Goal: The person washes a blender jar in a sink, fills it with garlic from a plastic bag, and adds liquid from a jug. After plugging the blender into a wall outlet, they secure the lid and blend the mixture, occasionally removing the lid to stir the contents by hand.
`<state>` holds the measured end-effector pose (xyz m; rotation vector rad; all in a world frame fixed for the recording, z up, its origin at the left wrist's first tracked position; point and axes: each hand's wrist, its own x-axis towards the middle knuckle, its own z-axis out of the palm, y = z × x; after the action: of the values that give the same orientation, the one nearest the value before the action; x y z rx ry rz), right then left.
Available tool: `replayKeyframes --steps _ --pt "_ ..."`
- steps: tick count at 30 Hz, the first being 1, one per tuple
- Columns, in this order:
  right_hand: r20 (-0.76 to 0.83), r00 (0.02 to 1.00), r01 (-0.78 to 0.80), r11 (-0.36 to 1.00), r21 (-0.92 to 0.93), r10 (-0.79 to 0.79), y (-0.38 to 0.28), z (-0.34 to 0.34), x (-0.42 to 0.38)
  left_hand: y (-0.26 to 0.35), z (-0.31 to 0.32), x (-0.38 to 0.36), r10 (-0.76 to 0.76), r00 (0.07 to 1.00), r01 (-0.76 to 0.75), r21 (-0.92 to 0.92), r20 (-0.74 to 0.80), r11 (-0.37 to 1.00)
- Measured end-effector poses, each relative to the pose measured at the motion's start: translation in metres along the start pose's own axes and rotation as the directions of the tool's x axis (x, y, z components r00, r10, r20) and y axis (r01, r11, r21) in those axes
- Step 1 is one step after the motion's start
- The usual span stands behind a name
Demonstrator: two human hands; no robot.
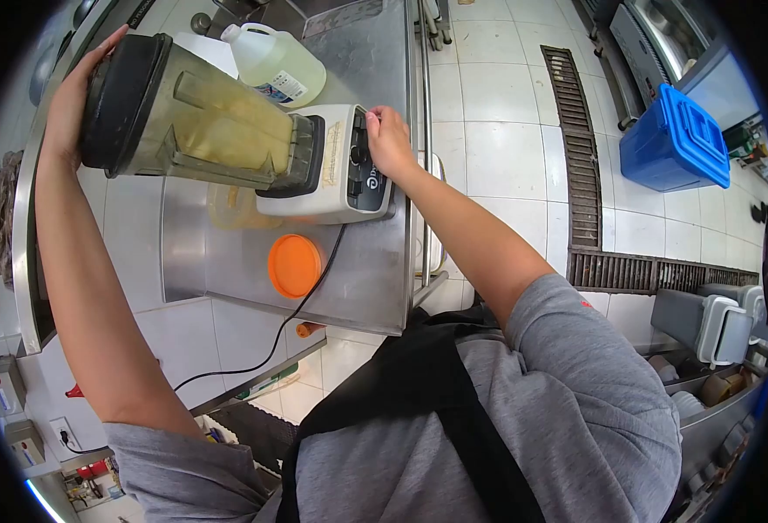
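A blender stands tipped sideways in this rotated view, its clear jar [218, 122] holding a pale yellow mixture. The black lid [125, 105] caps the jar, and my left hand [72, 100] is wrapped over it. At the white blender base [314, 187], my right hand [390, 144] has its fingers curled against the dark control panel [368, 179]; its fingertips partly cover the controls there. Behind the jar is a jug [284, 65] of pale greenish liquid with a label. An orange round lid [295, 266] lies near the base, beside a translucent container [231, 207] partly hidden by the blender.
The blender sits on a steel table [358, 279] with a rail along its edge. A black cord [270, 353] runs from the base toward the wall. On the tiled floor are a drain grate [575, 148] and a blue lidded bin [676, 139]. Grey bins [693, 322] stand at the right.
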<state>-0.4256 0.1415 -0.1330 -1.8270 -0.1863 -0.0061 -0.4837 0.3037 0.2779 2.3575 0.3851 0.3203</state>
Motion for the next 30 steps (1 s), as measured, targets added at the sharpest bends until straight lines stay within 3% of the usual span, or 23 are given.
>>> replayKeyframes --steps 14,30 --pt "0.0 1.0 0.028 0.999 0.029 -0.028 0.0023 0.0007 0.0033 0.0009 0.0012 0.0001 -0.018 1.0 0.018 0.036 0.01 0.999" --pt "-0.003 0.999 0.033 0.999 0.04 -0.033 -0.0002 -0.0011 0.0026 -0.0028 -0.0021 0.0017 0.064 0.998 -0.062 0.111 -0.019 0.992"
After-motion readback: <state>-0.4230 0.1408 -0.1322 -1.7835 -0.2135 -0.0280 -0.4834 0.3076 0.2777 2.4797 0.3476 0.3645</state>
